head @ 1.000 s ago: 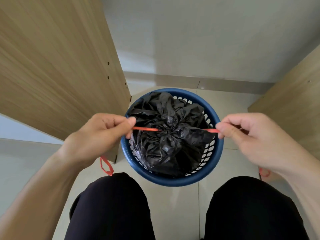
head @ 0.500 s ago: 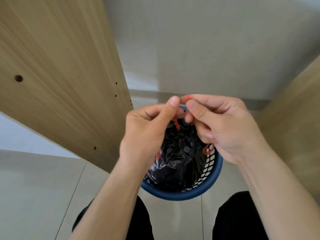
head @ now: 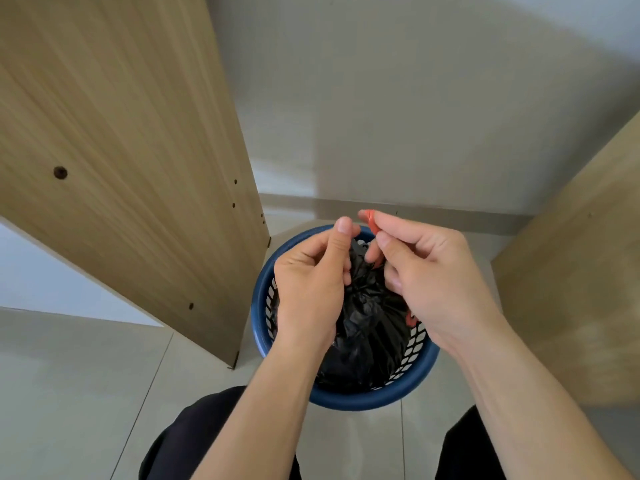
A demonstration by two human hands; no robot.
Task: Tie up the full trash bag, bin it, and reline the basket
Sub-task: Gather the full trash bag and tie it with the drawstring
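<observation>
A full black trash bag (head: 367, 327) sits in a round blue perforated basket (head: 367, 396) on the floor, its mouth gathered shut. Both hands are together above the bag's neck. My right hand (head: 433, 282) pinches the red drawstring (head: 370, 220) between thumb and fingers; another red bit (head: 411, 319) shows below its palm. My left hand (head: 311, 289) has its fingers curled at the bag's neck, thumb up. What its fingertips hold is hidden behind the hand.
A tall wooden panel (head: 121, 168) stands close on the left of the basket, another wooden panel (head: 581, 271) on the right. A grey wall (head: 415, 98) is behind. My dark-trousered knees (head: 214, 441) are at the bottom, over a pale tiled floor (head: 69, 393).
One second ago my hands pulled the red drawstring ends apart sideways. They came together above the bag's neck, and the camera tilted; since half a second ago they have barely shifted.
</observation>
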